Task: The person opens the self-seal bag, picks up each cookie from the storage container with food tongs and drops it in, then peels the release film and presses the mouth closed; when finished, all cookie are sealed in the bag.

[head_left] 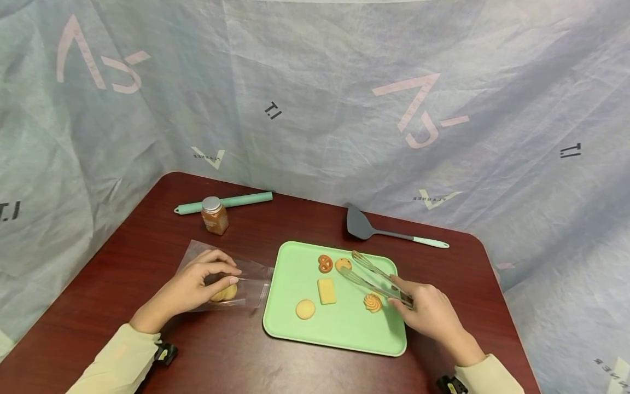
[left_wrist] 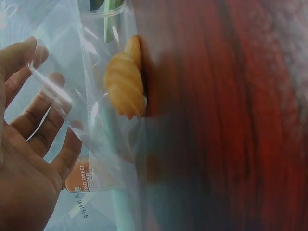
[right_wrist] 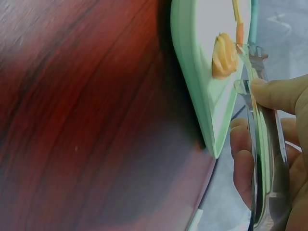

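Note:
My left hand (head_left: 209, 276) pinches the upper film of a clear plastic bag (head_left: 253, 284) between thumb and fingers, lifting it. Inside the bag, on the table side, lie golden ridged cookies (left_wrist: 126, 86). With my right hand (head_left: 428, 306) I grip clear tongs (head_left: 376, 287), thumb on one arm and fingers on the other. Their spread tips stand on either side of a chocolate chip cookie (head_left: 343, 265) on the green tray (head_left: 344, 336). Also on the tray are a pretzel (head_left: 325, 264), a rectangular biscuit (head_left: 326, 291), a round cookie (head_left: 305, 310) and a swirl cookie (head_left: 372, 302) below the tongs.
Behind the bag stands a seasoning jar (head_left: 215, 216) with a silver lid, labelled red sweet pepper. A green rolling pin (head_left: 246, 200) lies beyond it. A grey spatula (head_left: 361, 224) with a pale handle rests behind the tray. Printed cloth (head_left: 315, 109) hangs around the dark red table.

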Available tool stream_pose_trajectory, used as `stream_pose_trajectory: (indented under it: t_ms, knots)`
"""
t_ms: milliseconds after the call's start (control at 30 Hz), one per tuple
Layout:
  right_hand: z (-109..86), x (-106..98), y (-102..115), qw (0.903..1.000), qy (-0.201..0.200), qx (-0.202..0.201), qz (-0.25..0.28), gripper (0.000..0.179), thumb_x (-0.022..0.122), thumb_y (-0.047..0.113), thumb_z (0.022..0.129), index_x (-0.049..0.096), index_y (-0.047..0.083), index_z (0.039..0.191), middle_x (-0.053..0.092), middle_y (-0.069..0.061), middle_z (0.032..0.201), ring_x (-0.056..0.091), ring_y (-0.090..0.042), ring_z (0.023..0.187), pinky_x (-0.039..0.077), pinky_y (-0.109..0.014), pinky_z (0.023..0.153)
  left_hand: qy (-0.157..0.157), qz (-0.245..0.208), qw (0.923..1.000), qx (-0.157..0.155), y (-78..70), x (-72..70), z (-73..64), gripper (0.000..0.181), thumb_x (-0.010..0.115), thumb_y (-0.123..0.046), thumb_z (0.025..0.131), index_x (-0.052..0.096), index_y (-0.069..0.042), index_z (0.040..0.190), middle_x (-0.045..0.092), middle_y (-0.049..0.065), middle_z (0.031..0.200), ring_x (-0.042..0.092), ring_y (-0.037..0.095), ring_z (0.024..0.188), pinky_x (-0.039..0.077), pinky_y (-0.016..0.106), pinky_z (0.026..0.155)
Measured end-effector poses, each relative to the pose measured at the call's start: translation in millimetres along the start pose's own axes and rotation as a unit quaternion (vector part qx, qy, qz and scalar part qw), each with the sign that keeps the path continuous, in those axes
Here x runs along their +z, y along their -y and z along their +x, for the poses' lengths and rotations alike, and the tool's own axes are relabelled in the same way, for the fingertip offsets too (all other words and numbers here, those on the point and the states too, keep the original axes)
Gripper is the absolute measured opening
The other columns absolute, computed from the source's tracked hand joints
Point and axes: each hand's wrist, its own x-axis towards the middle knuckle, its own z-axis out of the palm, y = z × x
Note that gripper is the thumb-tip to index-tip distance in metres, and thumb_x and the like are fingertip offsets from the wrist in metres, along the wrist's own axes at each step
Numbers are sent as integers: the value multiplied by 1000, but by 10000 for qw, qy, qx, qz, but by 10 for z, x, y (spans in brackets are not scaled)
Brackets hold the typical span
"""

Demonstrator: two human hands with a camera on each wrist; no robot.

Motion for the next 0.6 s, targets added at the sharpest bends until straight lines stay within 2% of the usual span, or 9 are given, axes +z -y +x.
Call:
stream_pose_trajectory:
  t_ms: [233, 600]
  knots:
    - [-30, -41, -28, 9998, 129, 168, 56, 52, 82, 31, 88, 67, 20, 137, 39, 18, 55, 28, 0, 46, 27, -27, 43, -14, 27, 10000, 11, 11, -2, -1, 18, 79, -11, 90, 80, -20, 106, 62, -8, 111, 54, 16, 108, 44, 31, 83]
    - [52, -14, 8, 9997, 208, 66, 66, 50, 80, 33, 89, 68, 19, 135, 36, 17, 54, 23, 0, 46, 25, -27, 42, -15, 19, 10000, -34, 29, -2, -10, 17, 79, -12, 91, 80, -20, 106, 62, -8, 112, 53, 15, 108, 44, 31, 82]
